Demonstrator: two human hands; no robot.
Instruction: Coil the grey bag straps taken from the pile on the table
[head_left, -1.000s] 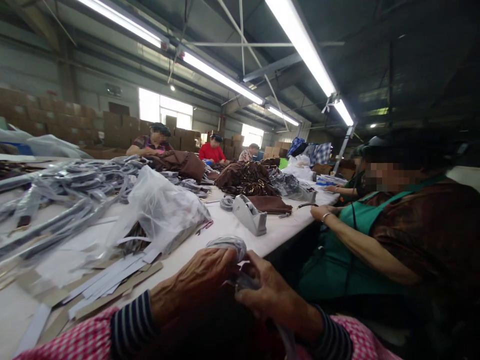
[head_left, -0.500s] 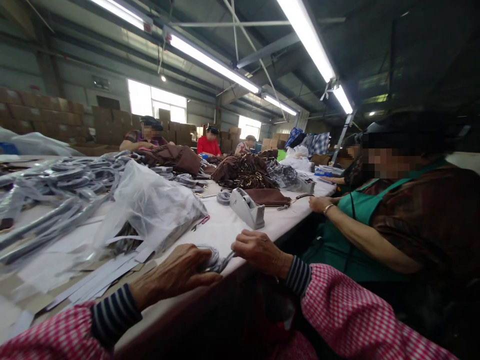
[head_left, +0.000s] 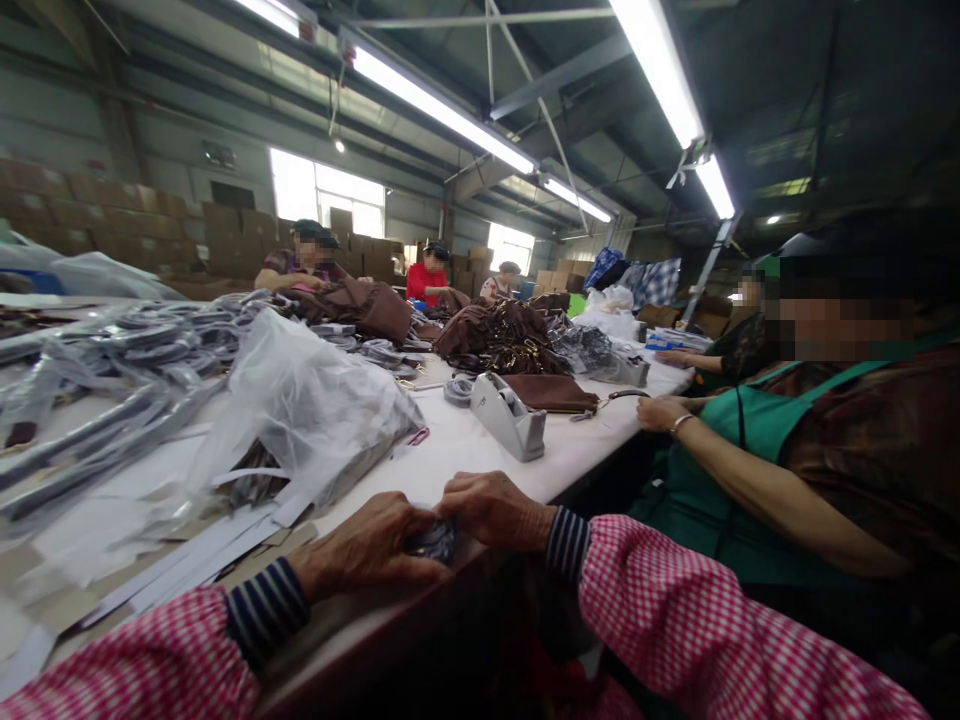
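Observation:
A small coil of grey plastic-wrapped strap (head_left: 433, 543) lies at the table's near edge, between my hands. My left hand (head_left: 379, 545) is curled round its left side, with the thumb along the front. From the right, my right hand (head_left: 484, 508) closes its fingers on the coil's upper right part, and the knuckles hide what they pinch. The two hands almost touch. Just beyond them stands a grey tape dispenser (head_left: 510, 418), with a similar grey coil (head_left: 457, 391) behind it and a brown pouch (head_left: 547, 393) to its right.
White paper strips (head_left: 214, 552) and a clear plastic bag (head_left: 300, 400) lie left of my hands. Many grey wrapped straps (head_left: 112, 390) cover the far left. Brown bags (head_left: 495, 335) are heaped mid-table. A co-worker in a green apron (head_left: 750, 450) sits close on my right.
My right hand has moved left, up against the coil. The strap end that stretched between my hands no longer shows. The view has shifted slightly.

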